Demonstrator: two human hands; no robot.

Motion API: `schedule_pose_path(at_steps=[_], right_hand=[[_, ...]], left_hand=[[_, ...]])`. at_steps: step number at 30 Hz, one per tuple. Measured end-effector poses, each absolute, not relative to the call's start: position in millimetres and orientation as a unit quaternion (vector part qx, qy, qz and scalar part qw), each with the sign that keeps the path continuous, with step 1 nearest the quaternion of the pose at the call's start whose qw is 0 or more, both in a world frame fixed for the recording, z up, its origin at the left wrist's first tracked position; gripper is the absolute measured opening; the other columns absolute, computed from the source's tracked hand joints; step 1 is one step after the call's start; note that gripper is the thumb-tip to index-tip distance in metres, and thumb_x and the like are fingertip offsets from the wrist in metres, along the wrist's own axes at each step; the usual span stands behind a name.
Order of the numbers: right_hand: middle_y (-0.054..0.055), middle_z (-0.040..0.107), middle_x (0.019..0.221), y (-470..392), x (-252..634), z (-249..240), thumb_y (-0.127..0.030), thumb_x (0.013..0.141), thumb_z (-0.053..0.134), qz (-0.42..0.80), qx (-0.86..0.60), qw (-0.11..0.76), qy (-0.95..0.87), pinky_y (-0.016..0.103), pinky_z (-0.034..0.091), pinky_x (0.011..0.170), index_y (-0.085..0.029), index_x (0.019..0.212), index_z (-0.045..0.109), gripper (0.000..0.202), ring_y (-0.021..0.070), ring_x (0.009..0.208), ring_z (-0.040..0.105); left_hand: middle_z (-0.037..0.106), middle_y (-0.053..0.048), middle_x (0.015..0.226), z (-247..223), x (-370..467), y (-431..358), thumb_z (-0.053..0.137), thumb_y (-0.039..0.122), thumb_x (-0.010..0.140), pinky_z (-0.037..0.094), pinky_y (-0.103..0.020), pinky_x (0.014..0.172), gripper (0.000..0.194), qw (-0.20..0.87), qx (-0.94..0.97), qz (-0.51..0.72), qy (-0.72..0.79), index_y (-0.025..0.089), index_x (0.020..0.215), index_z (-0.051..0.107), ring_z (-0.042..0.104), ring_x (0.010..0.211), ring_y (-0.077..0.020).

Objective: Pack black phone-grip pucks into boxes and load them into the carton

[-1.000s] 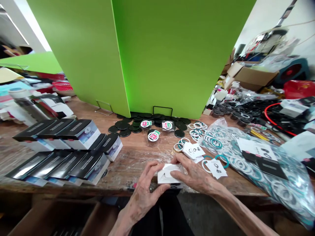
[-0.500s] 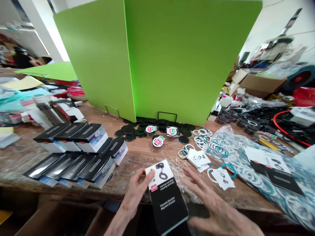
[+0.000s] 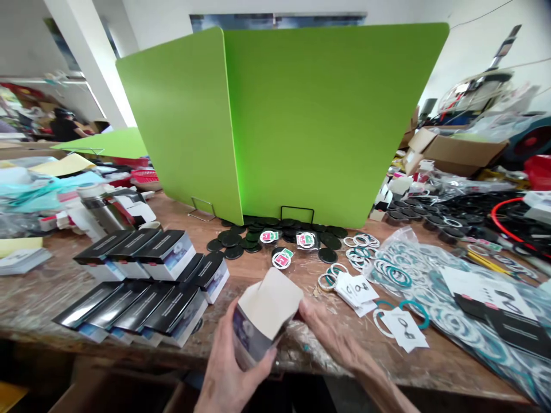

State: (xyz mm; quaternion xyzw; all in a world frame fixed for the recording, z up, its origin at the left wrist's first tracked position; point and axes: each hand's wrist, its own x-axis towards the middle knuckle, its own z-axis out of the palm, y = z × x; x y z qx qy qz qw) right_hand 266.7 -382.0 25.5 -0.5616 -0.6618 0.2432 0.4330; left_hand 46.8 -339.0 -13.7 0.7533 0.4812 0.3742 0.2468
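Note:
An upright box (image 3: 253, 338) with raised, pale inner flaps is wrapped by the fingers of my left hand (image 3: 230, 361), near the table's front edge. At the right side of the flaps, the fingers of my right hand (image 3: 322, 324) are pressed together; what they grip, if anything, is hidden. Printed black boxes (image 3: 167, 307) are stacked to the left. Three round pieces with pink and green labels (image 3: 282, 258) lie beyond the box. White cards with handwriting (image 3: 355, 289) and teal and white rings (image 3: 329, 278) lie to the right.
Green panels (image 3: 297, 126) stand on wire feet behind black discs (image 3: 232, 238). A plastic bag of rings (image 3: 447, 310) covers the right side. At the left are a metal flask (image 3: 101, 212) and paper piles. A person (image 3: 64, 125) is far back left.
The box has turned upright, and its pale flaps now show instead of its black printed face. My left hand now wraps around its side. My right hand has come in to the flaps. The view has tilted up.

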Motion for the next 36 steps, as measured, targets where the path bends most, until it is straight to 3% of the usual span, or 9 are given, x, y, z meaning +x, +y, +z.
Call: schedule_pose_path(at_steps=[4, 8, 14, 19, 24, 27, 30, 33, 36], right_hand=[[0.013, 0.035, 0.149, -313, 290, 14, -0.041, 0.096, 0.047, 0.076, -0.594, 0.300, -0.742, 0.041, 0.036, 0.111, -0.021, 0.148, 0.026, 0.060, 0.0230, 0.137, 0.035], [0.018, 0.029, 0.151, -251, 304, -14, -0.034, 0.086, 0.064, -0.001, -0.568, 0.213, -0.795, 0.048, 0.025, 0.115, -0.015, 0.145, 0.033, 0.070, 0.0296, 0.143, 0.020], [0.022, 0.039, 0.141, -238, 302, -25, -0.036, 0.088, 0.060, -0.053, -0.552, 0.148, -0.819, 0.050, 0.032, 0.108, -0.015, 0.140, 0.043, 0.058, 0.0333, 0.132, 0.035], [0.022, 0.037, 0.140, -247, 304, -28, -0.041, 0.091, 0.055, -0.061, -0.547, 0.135, -0.824, 0.058, 0.027, 0.106, -0.020, 0.140, 0.044, 0.055, 0.0373, 0.132, 0.032], [0.018, 0.046, 0.125, -255, 303, -26, -0.032, 0.093, 0.050, -0.038, -0.546, 0.157, -0.822, 0.047, 0.042, 0.098, -0.019, 0.136, 0.049, 0.044, 0.0305, 0.119, 0.044], [0.017, 0.046, 0.121, -284, 306, -9, -0.032, 0.095, 0.047, -0.030, -0.562, 0.189, -0.805, 0.046, 0.046, 0.095, -0.017, 0.138, 0.044, 0.046, 0.0283, 0.114, 0.048], [0.015, 0.041, 0.128, -329, 304, 16, -0.031, 0.095, 0.046, -0.006, -0.552, 0.216, -0.806, 0.044, 0.046, 0.098, -0.022, 0.145, 0.033, 0.052, 0.0268, 0.119, 0.045], [0.015, 0.039, 0.132, -369, 296, 29, -0.031, 0.094, 0.048, -0.003, -0.528, 0.182, -0.830, 0.047, 0.048, 0.094, -0.028, 0.146, 0.031, 0.055, 0.0295, 0.118, 0.046], [0.018, 0.045, 0.126, -388, 286, 27, -0.037, 0.091, 0.055, -0.052, -0.514, 0.127, -0.846, 0.051, 0.051, 0.087, -0.025, 0.143, 0.038, 0.056, 0.0341, 0.110, 0.050]], left_hand=[[0.047, -0.016, 0.137, -19, 19, -321, 0.067, 0.052, 0.072, 0.041, -0.054, 0.104, 0.085, 0.209, 0.780, 0.293, 0.511, 0.022, 0.141, 0.027, 0.047, 0.126, -0.0350], [0.053, -0.015, 0.126, -29, 6, -313, 0.066, 0.052, 0.071, 0.044, -0.053, 0.101, 0.079, 0.175, 0.797, 0.274, 0.509, 0.019, 0.136, 0.034, 0.052, 0.118, -0.0340], [0.055, -0.012, 0.120, -27, 13, -314, 0.067, 0.050, 0.068, 0.044, -0.054, 0.098, 0.077, 0.192, 0.780, 0.309, 0.509, 0.020, 0.134, 0.040, 0.053, 0.113, -0.0336], [0.054, -0.013, 0.124, -16, 5, -309, 0.069, 0.051, 0.067, 0.044, -0.051, 0.100, 0.075, 0.244, 0.784, 0.298, 0.486, 0.019, 0.130, 0.043, 0.053, 0.115, -0.0326], [0.050, -0.011, 0.126, 7, -3, -313, 0.069, 0.042, 0.071, 0.043, -0.049, 0.103, 0.070, 0.280, 0.801, 0.252, 0.466, 0.023, 0.133, 0.043, 0.051, 0.119, -0.0297], [0.048, -0.010, 0.126, 16, -6, -316, 0.070, 0.038, 0.073, 0.044, -0.048, 0.103, 0.072, 0.293, 0.806, 0.235, 0.458, 0.027, 0.137, 0.039, 0.050, 0.119, -0.0285], [0.048, -0.010, 0.125, 20, -4, -316, 0.072, 0.038, 0.073, 0.045, -0.047, 0.102, 0.075, 0.322, 0.809, 0.223, 0.439, 0.028, 0.140, 0.037, 0.050, 0.119, -0.0283], [0.048, -0.008, 0.124, 23, 4, -314, 0.072, 0.038, 0.072, 0.048, -0.043, 0.100, 0.077, 0.361, 0.814, 0.218, 0.400, 0.031, 0.141, 0.037, 0.052, 0.117, -0.0270], [0.049, -0.006, 0.121, 28, 13, -312, 0.074, 0.038, 0.070, 0.049, -0.041, 0.098, 0.078, 0.376, 0.829, 0.192, 0.367, 0.033, 0.140, 0.040, 0.053, 0.114, -0.0261]])
